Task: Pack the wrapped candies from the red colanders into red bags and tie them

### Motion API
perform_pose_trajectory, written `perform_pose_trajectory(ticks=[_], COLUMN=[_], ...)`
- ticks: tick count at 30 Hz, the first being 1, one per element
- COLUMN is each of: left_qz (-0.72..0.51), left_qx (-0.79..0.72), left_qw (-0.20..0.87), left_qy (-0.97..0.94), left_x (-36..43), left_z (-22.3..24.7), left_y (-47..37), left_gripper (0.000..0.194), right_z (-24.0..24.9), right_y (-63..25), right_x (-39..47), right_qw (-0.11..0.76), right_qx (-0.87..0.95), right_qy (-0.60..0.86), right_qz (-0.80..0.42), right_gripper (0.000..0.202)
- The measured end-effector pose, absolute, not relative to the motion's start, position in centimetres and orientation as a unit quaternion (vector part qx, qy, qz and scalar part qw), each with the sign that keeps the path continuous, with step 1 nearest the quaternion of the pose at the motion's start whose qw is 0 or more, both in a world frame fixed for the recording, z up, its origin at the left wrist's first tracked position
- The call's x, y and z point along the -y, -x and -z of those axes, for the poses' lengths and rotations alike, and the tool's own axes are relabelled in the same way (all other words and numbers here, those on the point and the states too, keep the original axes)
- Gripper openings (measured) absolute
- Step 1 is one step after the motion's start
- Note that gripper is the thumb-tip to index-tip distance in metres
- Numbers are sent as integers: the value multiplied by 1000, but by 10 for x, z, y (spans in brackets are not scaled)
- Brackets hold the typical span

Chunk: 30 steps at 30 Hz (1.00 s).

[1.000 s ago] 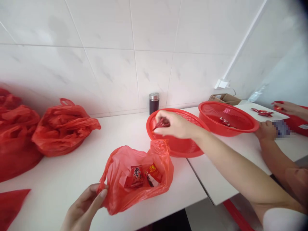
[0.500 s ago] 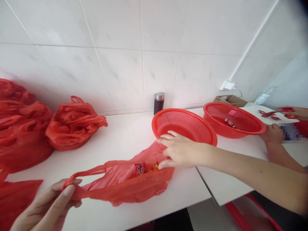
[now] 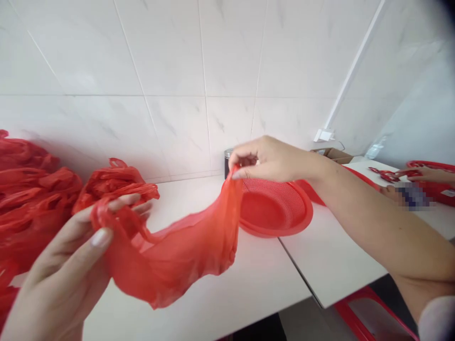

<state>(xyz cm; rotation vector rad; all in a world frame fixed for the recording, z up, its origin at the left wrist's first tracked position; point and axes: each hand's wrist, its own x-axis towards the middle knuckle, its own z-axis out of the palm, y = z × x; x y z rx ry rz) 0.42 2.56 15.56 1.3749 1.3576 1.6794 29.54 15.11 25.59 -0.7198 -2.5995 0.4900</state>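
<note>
L hand (image 3: 76, 255) and R hand (image 3: 252, 161) each grip one end of red bag (image 3: 177, 255), held above white surface (image 3: 135, 312); red basket (image 3: 270, 208) behind.

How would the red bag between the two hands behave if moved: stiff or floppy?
Likely floppy: the bag sags between the left hand and right hand. Its thin, creased plastic would probably crumple if pushed. Any contents would likely slide toward the drooping middle.
</note>
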Motion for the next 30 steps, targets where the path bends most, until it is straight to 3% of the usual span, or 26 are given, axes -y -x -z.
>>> perform_pose_trajectory(ticks=[3,6,10,15,18,20,24,27,30], left_qz=[-569,-430,-281,-312,-332,-331,-364,-314,-250], left_qx=[-483,-508,-537,-518,-498,-500,-483,-455,-479], left_qw=[364,402,410,474,499,498,467,460,413], left_qy=[-556,-629,-682,-640,-627,-627,-645,-695,-733], left_x=[-43,-59,-74,-80,-81,-81,-81,-79,-77], left_z=[-171,-179,-180,-172,-166,-163,-163,-167,-168], left_y=[-14,-18,-28,-29,-23,-18,-10,-5,-5], left_gripper=[51,53,32,39,40,41,38,32,21], right_z=[-260,-258,-243,-207,-183,-172,-168,-172,-165], right_y=[-278,-252,-215,-201,-206,-210,-221,-229,-223], right_x=[-151,-144,-130,-138,-152,-153,-121,-94,-95], right_qw=[212,193,210,307,284,275,342,279,358], right_qx=[932,943,937,885,874,864,825,856,839], right_qy=[203,149,98,114,151,164,167,108,132], right_qz=[-211,-226,-261,-330,-363,-389,-418,-422,-388], right_gripper=[21,27,28,31,33,28,14,21,20])
